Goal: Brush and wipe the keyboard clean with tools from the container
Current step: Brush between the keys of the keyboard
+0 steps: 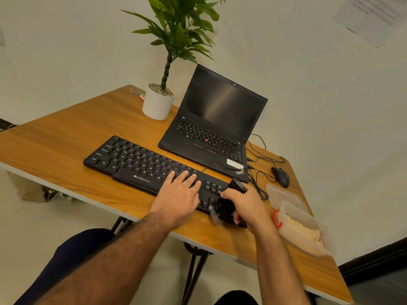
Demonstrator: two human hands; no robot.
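Both hands are on the black keyboard (141,164), which lies slantwise across the wooden table (66,137). His left hand (179,193) rests flat on the keys right of the space bar, fingers straight and spread, grasping nothing. Beside it the right hand (247,205) is curled round a black brush (226,208) (blurred, so its exact shape is hard to make out), holding it over the keyboard's right end, with pale bristles showing at the near edge.

Just right of that hand, near the table's right edge, stands a clear plastic container (308,219) with a yellow cloth (304,232) inside and a small red item (277,219) at its near-left rim; what that item is cannot be told. Its lid (284,194) lies just behind it.

Farther back, a black mouse (280,176) sits beyond the lid, its cable looping leftward. An open black laptop (215,128) with a dark screen stands behind the keyboard, and a potted plant (164,84) in a white pot stands to its left.
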